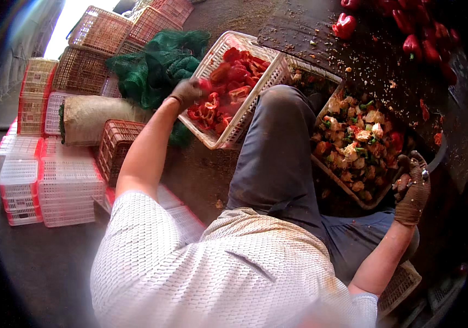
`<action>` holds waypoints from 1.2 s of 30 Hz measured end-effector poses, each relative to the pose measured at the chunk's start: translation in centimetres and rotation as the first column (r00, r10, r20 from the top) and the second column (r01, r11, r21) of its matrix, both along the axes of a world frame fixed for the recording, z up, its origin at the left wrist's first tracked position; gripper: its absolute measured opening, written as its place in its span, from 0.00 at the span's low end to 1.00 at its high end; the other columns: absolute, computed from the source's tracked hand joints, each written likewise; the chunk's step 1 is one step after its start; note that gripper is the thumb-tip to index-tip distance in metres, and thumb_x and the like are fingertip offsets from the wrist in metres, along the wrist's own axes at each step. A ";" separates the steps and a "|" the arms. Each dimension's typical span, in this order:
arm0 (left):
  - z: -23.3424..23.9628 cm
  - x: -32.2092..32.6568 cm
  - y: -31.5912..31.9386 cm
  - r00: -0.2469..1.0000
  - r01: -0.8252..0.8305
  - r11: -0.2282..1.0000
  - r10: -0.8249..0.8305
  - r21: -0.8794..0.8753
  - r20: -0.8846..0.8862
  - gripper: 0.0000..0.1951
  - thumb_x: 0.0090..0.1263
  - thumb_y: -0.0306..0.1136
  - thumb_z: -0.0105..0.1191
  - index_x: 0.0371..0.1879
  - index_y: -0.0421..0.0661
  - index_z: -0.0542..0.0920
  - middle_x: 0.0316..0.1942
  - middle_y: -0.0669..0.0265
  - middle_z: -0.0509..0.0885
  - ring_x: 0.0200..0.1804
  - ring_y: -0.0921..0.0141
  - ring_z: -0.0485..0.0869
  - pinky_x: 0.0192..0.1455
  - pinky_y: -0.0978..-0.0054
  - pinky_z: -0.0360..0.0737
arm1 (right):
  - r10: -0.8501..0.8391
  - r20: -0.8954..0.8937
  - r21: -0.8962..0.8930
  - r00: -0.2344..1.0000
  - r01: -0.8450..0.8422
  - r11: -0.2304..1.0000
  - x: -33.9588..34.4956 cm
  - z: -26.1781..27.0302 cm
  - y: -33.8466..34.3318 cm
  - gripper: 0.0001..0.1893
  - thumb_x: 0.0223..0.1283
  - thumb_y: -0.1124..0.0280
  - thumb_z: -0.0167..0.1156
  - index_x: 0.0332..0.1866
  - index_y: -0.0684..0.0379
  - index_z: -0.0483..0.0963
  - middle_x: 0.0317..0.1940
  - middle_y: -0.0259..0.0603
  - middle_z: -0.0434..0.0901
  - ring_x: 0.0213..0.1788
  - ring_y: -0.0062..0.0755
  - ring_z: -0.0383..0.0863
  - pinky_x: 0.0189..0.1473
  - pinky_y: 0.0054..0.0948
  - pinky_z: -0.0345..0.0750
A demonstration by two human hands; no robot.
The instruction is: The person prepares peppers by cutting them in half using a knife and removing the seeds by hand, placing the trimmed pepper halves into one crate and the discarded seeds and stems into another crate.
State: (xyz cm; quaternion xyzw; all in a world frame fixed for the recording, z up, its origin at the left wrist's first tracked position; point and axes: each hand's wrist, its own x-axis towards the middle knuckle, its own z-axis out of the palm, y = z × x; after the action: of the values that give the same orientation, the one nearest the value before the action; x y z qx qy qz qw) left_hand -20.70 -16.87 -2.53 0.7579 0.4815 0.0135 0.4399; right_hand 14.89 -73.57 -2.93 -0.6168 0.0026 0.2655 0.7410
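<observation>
My left hand (188,93), in a brown work glove, is at the near left rim of a white plastic crate (216,143). A red bell pepper piece (205,85) is at its fingertips and appears gripped, though blurred. Cut red bell peppers (238,82) fill much of that crate. On the right, my gloved right hand (412,186) is shut on a knife with a curved blade (438,155); its handle is mostly hidden by the fingers. Just left of this hand, a second crate (336,186) holds pepper cores and green stems (352,143).
Whole red bell peppers (418,33) lie on a dark work surface (373,61) strewn with seeds. Green netting (164,61) is heaped beyond my left arm. Stacked plastic crates (70,180) and a rolled sack (99,119) stand at left. My knee (285,102) rises between the two crates.
</observation>
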 end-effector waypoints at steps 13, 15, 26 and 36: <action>1.5 26.3 -5.2 0.843 0.514 0.776 -0.536 0.366 -0.048 0.26 0.64 0.49 0.68 0.50 0.37 0.86 0.48 0.56 0.89 0.47 0.68 0.85 0.53 0.68 0.80 | -0.041 0.061 -0.119 0.997 0.048 0.992 0.9 -4.0 2.7 0.11 0.71 0.70 0.62 0.52 0.62 0.78 0.33 0.44 0.88 0.15 0.24 0.76 0.18 0.25 0.74; 1.1 34.2 -6.1 0.852 0.497 0.783 -0.522 0.374 -0.041 0.33 0.63 0.53 0.69 0.57 0.35 0.83 0.52 0.54 0.88 0.51 0.65 0.86 0.56 0.69 0.81 | -0.028 0.039 -0.145 0.999 0.033 0.989 0.9 -3.7 3.2 0.11 0.70 0.72 0.62 0.52 0.66 0.78 0.33 0.45 0.88 0.15 0.24 0.76 0.19 0.26 0.75; -5.6 54.6 -9.9 0.893 0.439 0.795 -0.338 0.419 -0.296 0.48 0.54 0.66 0.65 0.72 0.56 0.65 0.68 0.51 0.77 0.70 0.52 0.75 0.77 0.48 0.58 | 0.026 -0.134 -0.168 0.991 -0.048 0.985 2.1 -0.7 7.2 0.12 0.65 0.74 0.65 0.50 0.66 0.78 0.25 0.33 0.80 0.16 0.19 0.75 0.18 0.21 0.71; -3.7 47.5 -17.7 0.737 0.480 0.874 -0.351 -0.081 0.578 0.43 0.58 0.27 0.73 0.73 0.52 0.65 0.60 0.60 0.78 0.57 0.64 0.81 0.60 0.60 0.82 | 0.060 0.189 -0.325 0.980 0.005 0.946 1.9 -3.3 5.9 0.14 0.63 0.73 0.66 0.52 0.67 0.79 0.34 0.42 0.86 0.30 0.26 0.84 0.35 0.27 0.82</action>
State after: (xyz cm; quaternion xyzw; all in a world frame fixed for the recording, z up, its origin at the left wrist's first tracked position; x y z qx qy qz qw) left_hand 26.78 -34.57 -6.18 0.7557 0.1514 0.0755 0.6327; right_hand 16.82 -67.67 -6.23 -0.7532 -0.0355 0.2099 0.6224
